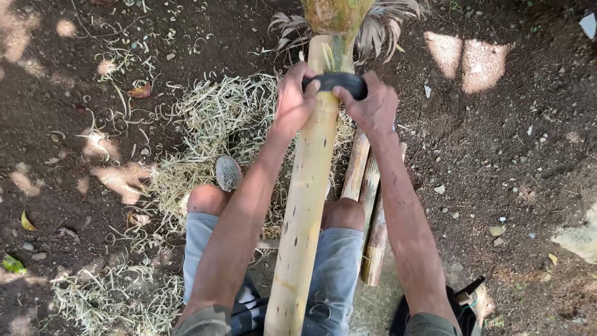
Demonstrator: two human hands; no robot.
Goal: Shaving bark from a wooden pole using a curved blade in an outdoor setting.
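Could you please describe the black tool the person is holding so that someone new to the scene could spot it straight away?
Start from the long pale bamboo pole running up the middle between the person's knees. Near its far end, the left hand and right hand grip a short curved tool lying across the pole. It is the only black thing on the pole, unlike the straw-coloured shavings around it.

Only one view is given, taken from a camera worn on the person's head. The scene is looked at almost straight down, from close by. The long pale yellow bamboo pole (305,205) is seen running up the middle, between the grey-shorted knees. The dark soil ground (510,155) is seen all around. No second view is given, so nothing is shared.
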